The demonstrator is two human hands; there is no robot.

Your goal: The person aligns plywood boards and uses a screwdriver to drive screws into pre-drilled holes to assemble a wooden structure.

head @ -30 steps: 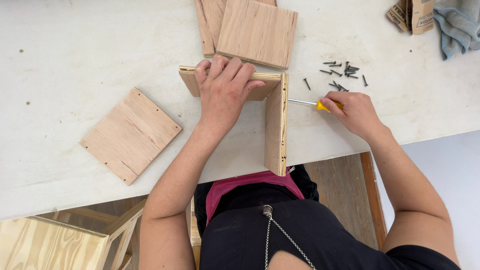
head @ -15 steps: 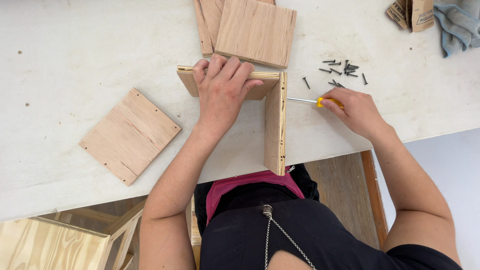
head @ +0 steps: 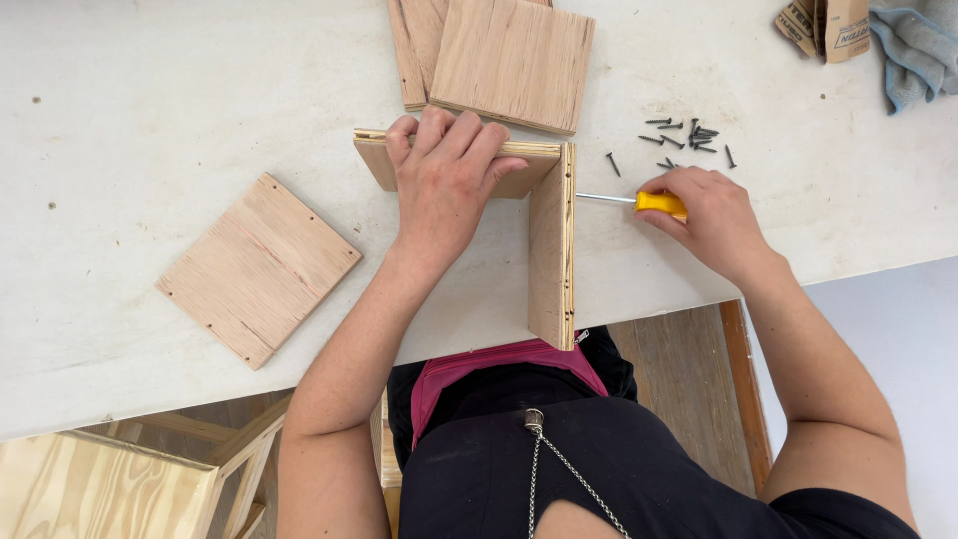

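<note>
I work at a white table point(head: 150, 90) with small marks on it, where a flat plywood square point(head: 257, 268) lies at my left, more boards point(head: 504, 60) are stacked at the far side, loose dark screws point(head: 684, 138) lie near a grey cloth point(head: 918, 45), and a wooden floor shows below the edge. My left hand point(head: 444, 185) presses with closed fingers on the upright plywood panel point(head: 454, 165), which joins a second panel point(head: 552, 245) in a corner. My right hand point(head: 714, 220) is wrapped tight around the yellow screwdriver point(head: 639, 201), its tip at the second panel's side.

The person is wearing a black top point(head: 559, 469) over something pink point(head: 499, 364), possibly a waistband. A silver chain point(head: 559, 464) is hanging down the front, arms showing bare.
</note>
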